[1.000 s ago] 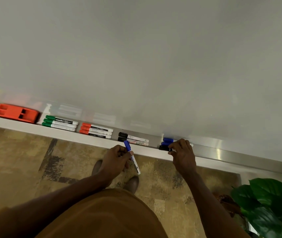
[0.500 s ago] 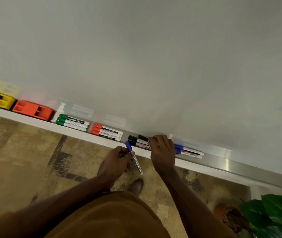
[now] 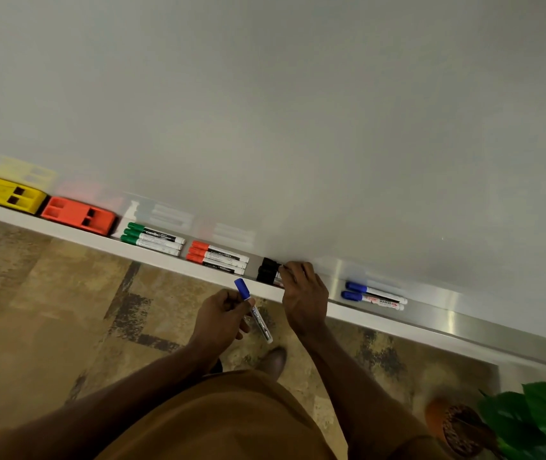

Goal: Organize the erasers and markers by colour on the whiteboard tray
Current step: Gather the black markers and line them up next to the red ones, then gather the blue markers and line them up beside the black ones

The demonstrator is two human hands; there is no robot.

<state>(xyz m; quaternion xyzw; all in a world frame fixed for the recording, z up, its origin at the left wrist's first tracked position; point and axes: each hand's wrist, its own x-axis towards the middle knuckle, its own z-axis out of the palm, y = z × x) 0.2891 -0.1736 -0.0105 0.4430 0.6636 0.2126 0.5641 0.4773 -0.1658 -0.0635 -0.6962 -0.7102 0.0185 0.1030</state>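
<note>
Along the whiteboard tray (image 3: 464,322) lie, from left to right, a yellow eraser (image 3: 7,194), an orange eraser (image 3: 77,215), three green markers (image 3: 152,239), three red markers (image 3: 218,257), black markers (image 3: 267,269) and two blue markers (image 3: 374,296). My left hand (image 3: 222,315) is below the tray edge, holding a blue marker (image 3: 252,308) with its cap pointing up. My right hand (image 3: 303,293) rests on the tray with its fingers over the bodies of the black markers; only their caps show.
The whiteboard (image 3: 265,111) fills the view above the tray. A potted plant (image 3: 530,423) stands on the floor at the lower right. My shoes (image 3: 273,360) are on the patterned floor under the tray. The tray's right stretch is bare metal.
My right hand has moved left from the blue markers to the black markers, carrying a black marker there. The left hand has kept hold of its blue marker. The view has shifted left.
</note>
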